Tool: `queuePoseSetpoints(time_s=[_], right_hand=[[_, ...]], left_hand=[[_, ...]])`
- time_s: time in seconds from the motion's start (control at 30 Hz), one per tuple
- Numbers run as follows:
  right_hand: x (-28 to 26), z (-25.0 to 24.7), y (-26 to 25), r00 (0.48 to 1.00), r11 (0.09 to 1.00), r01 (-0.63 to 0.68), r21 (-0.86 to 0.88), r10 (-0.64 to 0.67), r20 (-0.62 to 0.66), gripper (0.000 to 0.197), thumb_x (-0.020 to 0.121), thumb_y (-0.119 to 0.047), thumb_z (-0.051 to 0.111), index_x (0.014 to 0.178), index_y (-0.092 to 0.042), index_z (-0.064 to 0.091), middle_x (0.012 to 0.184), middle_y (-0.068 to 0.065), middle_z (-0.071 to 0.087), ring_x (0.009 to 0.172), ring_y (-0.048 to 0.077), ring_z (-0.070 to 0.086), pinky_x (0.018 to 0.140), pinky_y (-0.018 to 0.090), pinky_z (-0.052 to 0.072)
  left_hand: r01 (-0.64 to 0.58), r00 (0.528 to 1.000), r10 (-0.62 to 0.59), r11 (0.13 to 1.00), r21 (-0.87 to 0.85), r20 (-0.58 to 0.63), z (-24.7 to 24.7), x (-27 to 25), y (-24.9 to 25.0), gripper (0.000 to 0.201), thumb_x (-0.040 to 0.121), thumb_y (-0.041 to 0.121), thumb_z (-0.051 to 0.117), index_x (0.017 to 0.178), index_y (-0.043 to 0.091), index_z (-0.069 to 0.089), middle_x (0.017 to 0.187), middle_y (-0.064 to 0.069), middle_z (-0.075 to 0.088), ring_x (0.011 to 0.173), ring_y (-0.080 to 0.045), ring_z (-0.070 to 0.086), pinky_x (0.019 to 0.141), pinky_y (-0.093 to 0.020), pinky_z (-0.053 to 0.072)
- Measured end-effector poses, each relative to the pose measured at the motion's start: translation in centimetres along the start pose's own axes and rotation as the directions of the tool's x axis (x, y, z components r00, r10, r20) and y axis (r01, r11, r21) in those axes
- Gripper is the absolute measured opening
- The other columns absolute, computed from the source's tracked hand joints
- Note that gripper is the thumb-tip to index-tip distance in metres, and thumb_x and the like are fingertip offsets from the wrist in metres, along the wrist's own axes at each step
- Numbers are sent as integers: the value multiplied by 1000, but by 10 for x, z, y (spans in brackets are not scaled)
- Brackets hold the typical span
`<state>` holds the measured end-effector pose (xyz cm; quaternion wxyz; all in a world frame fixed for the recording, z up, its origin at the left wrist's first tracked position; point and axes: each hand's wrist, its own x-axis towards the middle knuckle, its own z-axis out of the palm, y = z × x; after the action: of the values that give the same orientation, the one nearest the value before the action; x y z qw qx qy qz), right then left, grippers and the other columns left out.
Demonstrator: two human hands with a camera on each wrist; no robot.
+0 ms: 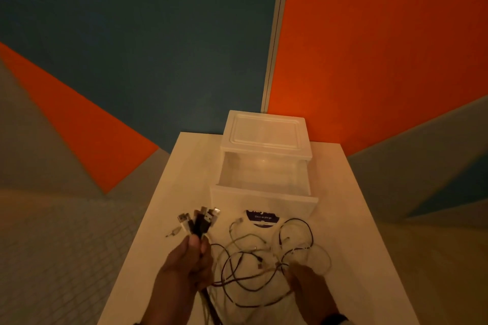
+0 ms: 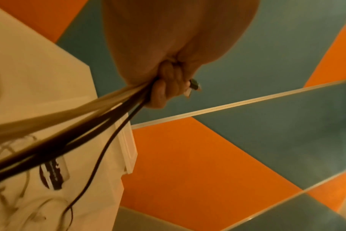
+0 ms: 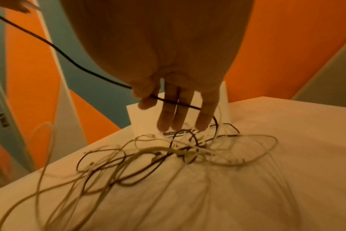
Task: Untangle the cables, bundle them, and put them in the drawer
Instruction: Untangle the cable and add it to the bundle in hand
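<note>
One bench (image 1: 343, 219) carries one drawer (image 1: 264, 194), pulled open to receive bundles. The cables (image 1: 266, 258) lie tangled before it; count unclear. The left hand (image 1: 188, 262) grips the gathered plug ends for alignment. The right hand (image 1: 307, 283) pinches one black strand (image 3: 73, 62), likely to free it.

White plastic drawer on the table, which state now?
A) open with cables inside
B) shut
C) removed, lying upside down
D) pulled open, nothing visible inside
D: in the head view the white plastic drawer is pulled out of its housing with a bare interior, while the tangled black and white cables lie on the white table in front.
</note>
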<state>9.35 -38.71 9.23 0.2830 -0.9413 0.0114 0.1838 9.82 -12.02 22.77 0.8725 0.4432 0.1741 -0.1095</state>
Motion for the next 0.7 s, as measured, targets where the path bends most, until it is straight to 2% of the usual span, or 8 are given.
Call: queuePoseSetpoints(time_s=[0.07, 0.13, 0.23, 0.3, 0.4, 0.5, 0.6, 0.7], right_hand=[[-4, -20, -39, 947, 994, 92, -51, -103, -304, 32, 94, -50, 33, 72, -34, 49, 48, -17, 47, 49, 4, 53, 59, 30, 45], [-9, -34, -75, 885, 976, 210, -52, -213, -413, 30, 92, -50, 41, 71, -32, 52, 45, -13, 45, 47, 4, 44, 62, 27, 40], [-26, -34, -122, 885, 922, 385, 37, -358, -297, 32, 92, -56, 37, 89, -32, 59, 57, -11, 54, 57, 1, 50, 61, 16, 39], [-39, -26, -134, 863, 863, 487, 136, -450, -231, 29, 91, -54, 36, 92, -31, 54, 64, -20, 51, 65, -6, 51, 61, 8, 34], [-51, -29, -124, 934, 877, 353, 325, -352, -66, 47, 85, -69, 26, 97, -34, 56, 71, -30, 52, 79, -12, 54, 75, 0, 36], [-40, -22, -79, 960, 939, 173, 296, -228, 162, 60, 59, -85, 12, 78, -42, 49, 72, -22, 54, 78, -5, 57, 76, 7, 37], [-26, -13, -40, 984, 951, 75, 302, -119, 133, 26, 91, -64, 25, 84, -54, 47, 77, -12, 53, 92, 22, 58, 79, 17, 44], [-21, -14, -36, 999, 965, 41, 258, -32, -37, 10, 94, -49, 44, 100, -43, 50, 86, -8, 65, 87, 8, 62, 89, 29, 48]], left_hand=[[-9, 1000, 13, 985, 171, -21, 5, -1, -7, 34, 96, 18, 45, 68, -1, 48, 46, -15, 38, 25, -8, 27, 31, -13, 22], [-78, 996, 88, 938, 339, -14, 15, -5, -16, 35, 93, 14, 47, 64, -1, 58, 44, -24, 46, 25, -8, 28, 30, -16, 22], [-77, 996, 85, 943, 323, -12, 29, -11, -22, 28, 87, 23, 51, 68, 2, 55, 36, -3, 44, 29, -10, 27, 35, -18, 24], [-59, 998, 60, 964, 259, 5, 32, -10, -22, 30, 92, 25, 47, 77, -1, 51, 41, -3, 50, 33, -11, 25, 38, -20, 22], [-100, 995, 100, 982, 159, 4, 22, -5, -11, 28, 87, 30, 46, 78, 3, 47, 58, -8, 52, 37, -11, 24, 38, -20, 23], [-175, 984, 174, 982, 70, 23, 3, -5, 13, 24, 87, 30, 44, 78, 7, 44, 62, -6, 47, 41, -9, 23, 39, -20, 24], [-206, 978, 204, 978, 43, 44, -10, -9, 29, 25, 89, 29, 40, 78, 7, 42, 61, -4, 45, 42, -8, 23, 41, -21, 24], [-205, 978, 205, 979, 15, 27, -12, -11, 32, 24, 88, 29, 40, 77, 7, 40, 60, -3, 44, 39, -7, 23, 39, -20, 24]])
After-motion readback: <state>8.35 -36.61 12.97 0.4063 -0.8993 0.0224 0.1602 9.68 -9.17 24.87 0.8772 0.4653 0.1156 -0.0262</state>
